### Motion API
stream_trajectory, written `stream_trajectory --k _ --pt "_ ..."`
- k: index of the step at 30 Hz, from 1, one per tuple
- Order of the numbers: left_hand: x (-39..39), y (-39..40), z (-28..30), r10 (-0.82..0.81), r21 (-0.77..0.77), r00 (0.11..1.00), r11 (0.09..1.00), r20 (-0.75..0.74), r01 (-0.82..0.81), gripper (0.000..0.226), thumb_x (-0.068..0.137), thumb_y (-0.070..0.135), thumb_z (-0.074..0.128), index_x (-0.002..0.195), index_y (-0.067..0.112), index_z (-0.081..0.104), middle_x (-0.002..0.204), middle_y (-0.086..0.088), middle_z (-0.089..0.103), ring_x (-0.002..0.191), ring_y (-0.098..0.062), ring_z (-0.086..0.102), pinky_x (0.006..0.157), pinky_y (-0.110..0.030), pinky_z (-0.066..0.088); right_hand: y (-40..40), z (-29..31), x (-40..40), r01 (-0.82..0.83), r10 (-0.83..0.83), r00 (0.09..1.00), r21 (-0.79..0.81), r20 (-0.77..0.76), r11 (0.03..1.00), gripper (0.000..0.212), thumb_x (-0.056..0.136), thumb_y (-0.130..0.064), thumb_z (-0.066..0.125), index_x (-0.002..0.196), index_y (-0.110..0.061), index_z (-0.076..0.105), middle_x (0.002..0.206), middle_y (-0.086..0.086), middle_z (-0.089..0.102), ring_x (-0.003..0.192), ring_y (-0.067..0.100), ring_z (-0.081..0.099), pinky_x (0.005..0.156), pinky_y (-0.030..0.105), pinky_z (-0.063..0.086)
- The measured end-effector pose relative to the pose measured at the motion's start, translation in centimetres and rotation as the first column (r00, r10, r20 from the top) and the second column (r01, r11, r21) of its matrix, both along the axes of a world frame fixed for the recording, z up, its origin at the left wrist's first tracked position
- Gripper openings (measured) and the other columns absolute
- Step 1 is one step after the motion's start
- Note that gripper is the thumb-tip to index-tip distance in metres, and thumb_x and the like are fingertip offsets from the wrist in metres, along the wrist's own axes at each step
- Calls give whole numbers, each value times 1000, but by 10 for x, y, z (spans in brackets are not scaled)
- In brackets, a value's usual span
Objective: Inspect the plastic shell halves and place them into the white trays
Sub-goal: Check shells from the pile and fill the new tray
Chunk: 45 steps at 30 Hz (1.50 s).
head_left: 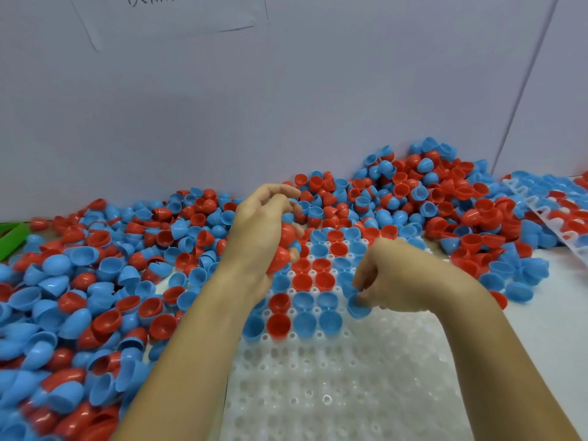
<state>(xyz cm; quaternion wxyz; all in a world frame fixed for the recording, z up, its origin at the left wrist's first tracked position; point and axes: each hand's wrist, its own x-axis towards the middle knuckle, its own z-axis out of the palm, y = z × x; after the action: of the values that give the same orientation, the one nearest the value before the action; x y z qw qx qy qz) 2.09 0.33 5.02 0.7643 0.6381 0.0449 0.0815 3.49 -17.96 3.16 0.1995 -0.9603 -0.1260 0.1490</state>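
Fingers (361, 294) of right hand (394, 278) pinching blue shell half (358, 305) over white tray (334, 386); left hand (257, 237) curled round red shell halves (281, 249).

Best seated cup-up in next free pocket beside filled rows, pressed level before letting go.

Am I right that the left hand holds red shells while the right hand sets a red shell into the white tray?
Not quite. In the head view the right hand pinches a blue shell, not a red one, at the white tray. The rest stands: the left hand holds red shells.
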Motion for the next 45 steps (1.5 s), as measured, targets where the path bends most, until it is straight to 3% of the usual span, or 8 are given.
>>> stream_trajectory --k 4,13,18,25,30,35,39,45 --pt "-11 8 6 8 -12 1000 1000 14 -7 36 84 -4 36 93 12 66 98 -10 62 59 -14 57 39 -24 38 13 -7 -5 -1 0 1000 -113 -14 994 15 84 -14 75 98 -8 74 95 9 71 74 19 67 69 32 59" --pt "-25 7 -25 21 -503 996 862 -84 -61 45 66 -6 38 99 11 65 91 -9 61 61 -17 55 36 -20 36 14 -10 -2 6 -12 999 -125 -42 992 21 83 -16 77 104 -12 75 97 2 73 88 19 69 76 35 61" --pt "-21 13 -35 35 -547 995 833 -97 -83 43 78 -10 36 103 12 63 94 -10 62 63 -18 57 37 -20 37 -1 -2 0 -8 -13 995 212 98 977 8 91 -32 70 94 -32 77 71 -22 60 64 -9 60 51 8 40" --pt "-26 4 -30 -56 -601 998 799 -42 20 37 88 -9 40 108 13 62 95 -9 64 63 -18 59 34 -18 35 39 -11 -10 -73 34 997 645 72 761 30 92 -29 69 122 -29 68 102 -8 74 87 5 72 78 26 61" --pt "-27 3 -28 -70 -512 997 857 -22 49 38 91 -8 41 106 18 63 102 -10 63 63 -14 59 34 -17 34 41 -9 -13 -18 38 999 777 -8 629 22 92 -20 69 114 -20 71 91 0 78 82 14 76 80 25 60" --pt "-23 0 -32 -29 -325 994 946 -102 -6 36 92 -4 44 112 19 63 73 -6 60 43 -7 43 33 -18 34 33 -8 -9 65 -80 997 764 -18 641 20 88 -28 73 108 -24 73 91 -4 77 79 10 75 82 28 60" --pt "-20 2 -36 108 -147 982 981 -156 -131 27 94 -1 51 110 16 63 54 5 65 66 -19 58 34 -19 37 34 -11 -7 62 -206 973 743 104 667 22 81 -31 79 103 -30 76 86 -14 73 79 0 70 75 18 55" --pt "-23 1 -39 -48 -7 988 999 -144 47 24 96 35 67 104 13 74 90 -8 78 56 -12 66 37 -20 40 40 -11 -9 -78 -146 953 683 264 727 19 83 -22 79 96 -35 76 77 -17 73 75 7 71 73 24 60"
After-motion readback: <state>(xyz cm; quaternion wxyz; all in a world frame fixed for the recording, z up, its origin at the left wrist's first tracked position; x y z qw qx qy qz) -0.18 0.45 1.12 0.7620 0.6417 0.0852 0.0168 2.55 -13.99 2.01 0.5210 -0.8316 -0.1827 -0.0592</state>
